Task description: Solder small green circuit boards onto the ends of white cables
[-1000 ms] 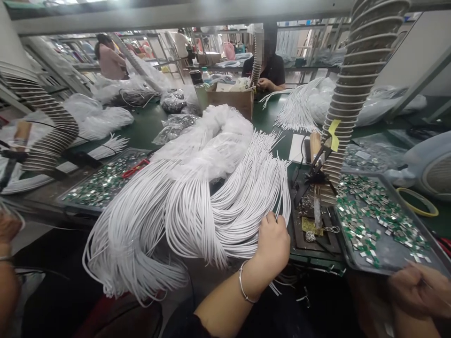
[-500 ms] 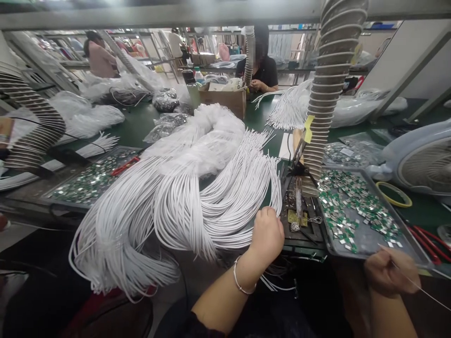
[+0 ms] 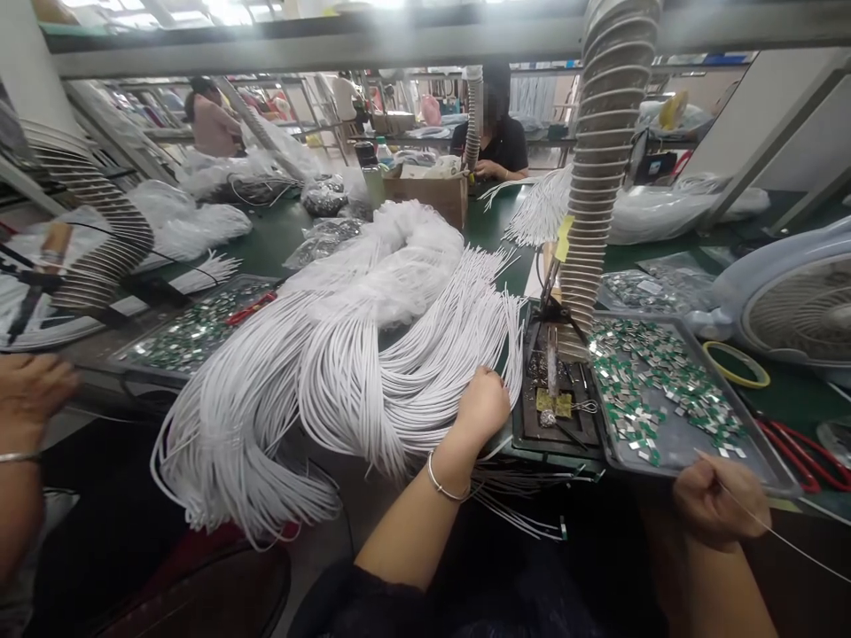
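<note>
Moving further onto the strands since the earlier frame: left hand (image 3: 479,409), half closed, fingers curling over the right flank of the white cable bundle (image 3: 346,390), though whether they are gripping strands cannot be told. Bundle is lying heaped along the near edge of the bench (image 3: 495,221), within that hand's reach. Right hand (image 3: 722,502): forearm angling up, fingers pinching a thin wire (image 3: 771,532) beside the near corner of the metal tray (image 3: 745,403), which is keeping green-and-silver tabs (image 3: 658,381) close. Dark jig (image 3: 532,434) is sitting between bundle and tray, reachable by both hands.
</note>
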A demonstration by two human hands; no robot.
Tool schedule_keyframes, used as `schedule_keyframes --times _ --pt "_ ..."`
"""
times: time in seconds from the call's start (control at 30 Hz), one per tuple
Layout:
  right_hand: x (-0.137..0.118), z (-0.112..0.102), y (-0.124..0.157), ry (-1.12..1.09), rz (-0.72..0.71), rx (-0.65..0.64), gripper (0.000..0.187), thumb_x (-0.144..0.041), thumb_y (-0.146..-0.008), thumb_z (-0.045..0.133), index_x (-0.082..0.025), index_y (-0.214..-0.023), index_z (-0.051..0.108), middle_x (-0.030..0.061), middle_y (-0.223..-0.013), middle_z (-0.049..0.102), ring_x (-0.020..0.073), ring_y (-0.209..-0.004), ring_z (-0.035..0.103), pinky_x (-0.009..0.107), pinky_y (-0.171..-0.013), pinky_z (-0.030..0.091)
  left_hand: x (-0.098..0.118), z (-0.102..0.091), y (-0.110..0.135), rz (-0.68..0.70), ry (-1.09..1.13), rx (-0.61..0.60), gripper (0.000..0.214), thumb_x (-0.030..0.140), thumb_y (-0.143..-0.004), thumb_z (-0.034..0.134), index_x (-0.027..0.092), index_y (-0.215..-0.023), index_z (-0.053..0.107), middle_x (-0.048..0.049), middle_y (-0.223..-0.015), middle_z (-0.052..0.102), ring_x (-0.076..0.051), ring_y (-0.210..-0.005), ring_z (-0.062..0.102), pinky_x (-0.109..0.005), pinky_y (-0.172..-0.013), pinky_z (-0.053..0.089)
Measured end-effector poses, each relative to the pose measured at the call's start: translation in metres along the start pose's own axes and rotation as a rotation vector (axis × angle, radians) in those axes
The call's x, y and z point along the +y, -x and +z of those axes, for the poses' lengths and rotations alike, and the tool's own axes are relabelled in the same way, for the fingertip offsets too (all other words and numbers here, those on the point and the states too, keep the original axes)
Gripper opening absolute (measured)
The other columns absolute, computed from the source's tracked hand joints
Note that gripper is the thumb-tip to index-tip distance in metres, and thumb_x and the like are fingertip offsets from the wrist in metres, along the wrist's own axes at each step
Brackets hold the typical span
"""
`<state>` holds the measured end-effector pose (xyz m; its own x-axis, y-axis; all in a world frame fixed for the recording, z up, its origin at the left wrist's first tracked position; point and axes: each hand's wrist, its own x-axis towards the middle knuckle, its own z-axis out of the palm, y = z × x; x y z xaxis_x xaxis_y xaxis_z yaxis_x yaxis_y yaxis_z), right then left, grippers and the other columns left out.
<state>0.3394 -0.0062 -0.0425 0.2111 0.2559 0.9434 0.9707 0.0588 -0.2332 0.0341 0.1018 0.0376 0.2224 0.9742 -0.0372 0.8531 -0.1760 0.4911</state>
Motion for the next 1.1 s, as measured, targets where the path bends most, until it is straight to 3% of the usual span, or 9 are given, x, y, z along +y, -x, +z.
schedule_keyframes --times 0.2,0.4,0.5,0.7,0.93,1.1 --pt "-0.020 -0.004 -0.013 0.096 -0.225 0.033 0.010 -0.015 -0.064 0.055 -0.022 -0.059 0.050 0.0007 -0.044 0.052 0.0134 -0.035 0.049 0.026 -0.037 0.040 -0.001 -0.002 -0.003 -0.020 0.050 -0.038 0.018 0.021 -0.082 0.050 0.010 -0.086 0.064 -0.0159 -0.103 0.061 -0.022 -0.086 0.064 -0.031 -0.078 0.046" --pt "-0.044 -0.010 -0.028 0.084 -0.420 -0.003 0.017 -0.002 -0.067 0.048 -0.017 -0.072 0.054 0.0013 -0.052 0.054 0.0124 -0.043 0.051 0.023 -0.045 0.044 -0.001 -0.001 -0.002 -0.055 0.118 -0.006 0.015 0.021 -0.080 0.049 0.013 -0.077 0.063 -0.0102 -0.089 0.063 -0.019 -0.080 0.062 -0.029 -0.074 0.046" --pt "-0.049 -0.011 -0.032 0.086 -0.424 0.020 0.021 0.000 -0.066 0.049 -0.016 -0.077 0.055 0.0012 -0.053 0.055 0.0132 -0.045 0.052 0.023 -0.046 0.045 -0.002 0.000 -0.004 -0.094 0.148 0.063 0.016 0.018 -0.082 0.046 0.012 -0.084 0.060 -0.0102 -0.088 0.062 -0.019 -0.082 0.061 -0.030 -0.075 0.046" --pt "-0.048 -0.010 -0.036 0.075 -0.494 -0.001 0.023 0.001 -0.064 0.049 -0.014 -0.079 0.057 0.0018 -0.053 0.054 0.0132 -0.044 0.051 0.023 -0.043 0.044 -0.005 -0.001 -0.004 -0.072 0.169 0.165 0.031 0.004 -0.082 0.042 0.009 -0.112 0.048 -0.0164 -0.111 0.055 -0.020 -0.103 0.057 -0.032 -0.089 0.044" --pt "-0.046 -0.010 -0.030 0.081 -0.450 0.010 0.023 0.001 -0.065 0.050 -0.014 -0.080 0.058 0.0019 -0.054 0.055 0.0140 -0.045 0.052 0.024 -0.045 0.045 -0.003 0.005 -0.002 -0.003 0.089 0.074 0.019 0.013 -0.084 0.046 0.012 -0.092 0.063 -0.0151 -0.110 0.053 -0.020 -0.085 0.062 -0.032 -0.080 0.049" --pt "-0.040 -0.010 -0.020 0.118 -0.363 0.019 0.017 -0.004 -0.068 0.050 -0.016 -0.076 0.057 0.0020 -0.054 0.058 0.0149 -0.045 0.055 0.026 -0.046 0.047 0.001 0.006 -0.002 0.003 0.005 0.011 0.024 0.019 -0.086 0.046 0.009 -0.092 0.066 -0.0169 -0.112 0.053 -0.024 -0.095 0.061 -0.034 -0.083 0.047"
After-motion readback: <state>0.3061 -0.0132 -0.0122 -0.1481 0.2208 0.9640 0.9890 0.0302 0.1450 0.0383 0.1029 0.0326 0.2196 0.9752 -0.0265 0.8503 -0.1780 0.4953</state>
